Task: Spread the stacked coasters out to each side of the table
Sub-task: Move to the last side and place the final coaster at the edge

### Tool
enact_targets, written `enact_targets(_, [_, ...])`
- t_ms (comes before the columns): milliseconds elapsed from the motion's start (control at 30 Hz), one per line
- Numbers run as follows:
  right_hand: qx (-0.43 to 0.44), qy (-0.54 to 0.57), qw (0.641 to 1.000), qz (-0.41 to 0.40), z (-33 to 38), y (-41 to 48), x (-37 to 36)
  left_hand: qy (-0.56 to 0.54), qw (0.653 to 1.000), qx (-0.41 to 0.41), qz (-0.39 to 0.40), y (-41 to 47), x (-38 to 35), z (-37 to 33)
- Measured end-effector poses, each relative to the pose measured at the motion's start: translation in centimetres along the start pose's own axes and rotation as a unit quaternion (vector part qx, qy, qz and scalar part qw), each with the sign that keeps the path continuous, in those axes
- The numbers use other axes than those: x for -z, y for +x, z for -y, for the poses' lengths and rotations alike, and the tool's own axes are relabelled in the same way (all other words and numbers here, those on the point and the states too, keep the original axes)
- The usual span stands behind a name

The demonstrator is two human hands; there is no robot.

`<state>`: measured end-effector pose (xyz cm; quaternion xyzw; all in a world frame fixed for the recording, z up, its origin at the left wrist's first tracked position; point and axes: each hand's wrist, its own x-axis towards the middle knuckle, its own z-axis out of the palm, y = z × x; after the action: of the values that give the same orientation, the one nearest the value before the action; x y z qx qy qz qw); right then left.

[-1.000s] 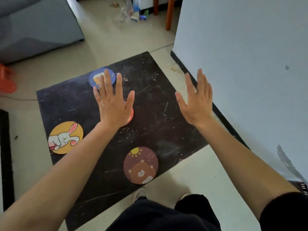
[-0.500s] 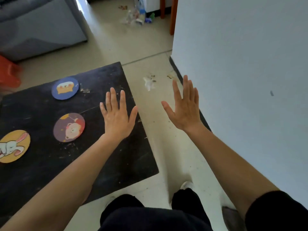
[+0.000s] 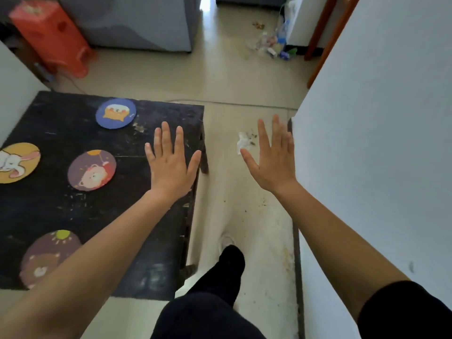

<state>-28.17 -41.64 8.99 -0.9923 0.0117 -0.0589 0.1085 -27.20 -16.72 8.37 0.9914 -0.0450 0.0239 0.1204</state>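
Though scuffed, round coasters [image 3: 91,170] apart.

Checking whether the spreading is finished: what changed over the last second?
The view swung right, so the table slid left in frame. The left hand came off the pink bear coaster, uncovering it; the right hand now hangs over the floor. Both hands stay open and empty, and the coasters lie unmoved.

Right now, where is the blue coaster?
In the head view the blue coaster lies flat near the far edge of the black table, beyond the purple coaster and left of the open left hand.
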Motion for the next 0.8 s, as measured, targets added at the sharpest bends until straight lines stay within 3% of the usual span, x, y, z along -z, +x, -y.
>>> enact_targets(267, [0.106,-0.051,0.991,0.063,1.4,13.6,-2.7,-0.028,0.991,0.127,0.025,7.7,-3.2,1.8])
enact_targets(400, [0.157,-0.044,0.981,0.106,5.8,18.6,-4.1,-0.028,0.979,0.199,0.039,8.1,-2.2,5.1])
enact_targets(533, [0.267,-0.032,0.954,0.131,12.5,22.6,-6.3,-0.033,0.954,0.297,0.017,6.9,-1.0,9.4])
enact_targets(633, [0.325,-0.018,0.930,0.172,18.0,25.2,-8.6,-0.095,0.912,0.399,0.006,6.3,-1.0,12.9])
enact_targets(800, [0.399,0.029,0.878,0.262,27.6,27.8,-13.7,-0.222,0.792,0.565,-0.059,5.8,-2.4,17.9])
